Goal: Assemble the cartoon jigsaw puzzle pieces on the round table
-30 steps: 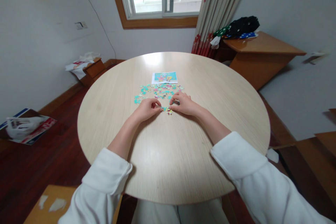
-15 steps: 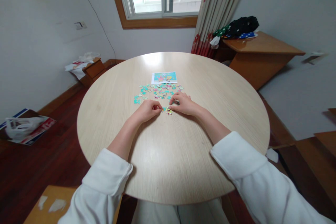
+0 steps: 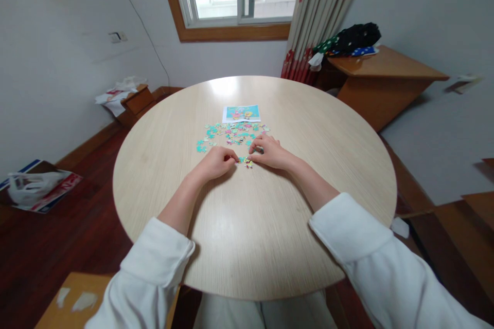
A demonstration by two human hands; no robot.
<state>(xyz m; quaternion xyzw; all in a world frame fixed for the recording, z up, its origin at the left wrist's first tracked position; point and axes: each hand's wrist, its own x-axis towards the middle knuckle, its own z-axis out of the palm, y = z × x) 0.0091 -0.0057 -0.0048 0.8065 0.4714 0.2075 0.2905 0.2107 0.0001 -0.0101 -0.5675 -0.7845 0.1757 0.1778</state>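
Observation:
On the round pale wooden table both of my hands rest close together around a small joined cluster of puzzle pieces. My left hand has its fingers curled, fingertips pinched on the cluster's left edge. My right hand is also curled, pinching the cluster's right side, with another small piece under its fingers. Several loose turquoise and pink puzzle pieces lie scattered just beyond my hands. A printed reference picture lies flat farther back.
A wooden desk with a dark polka-dot bundle stands at the right by the curtain. A box with papers sits by the left wall, a plastic bag on a sheet on the floor, cardboard near my left sleeve.

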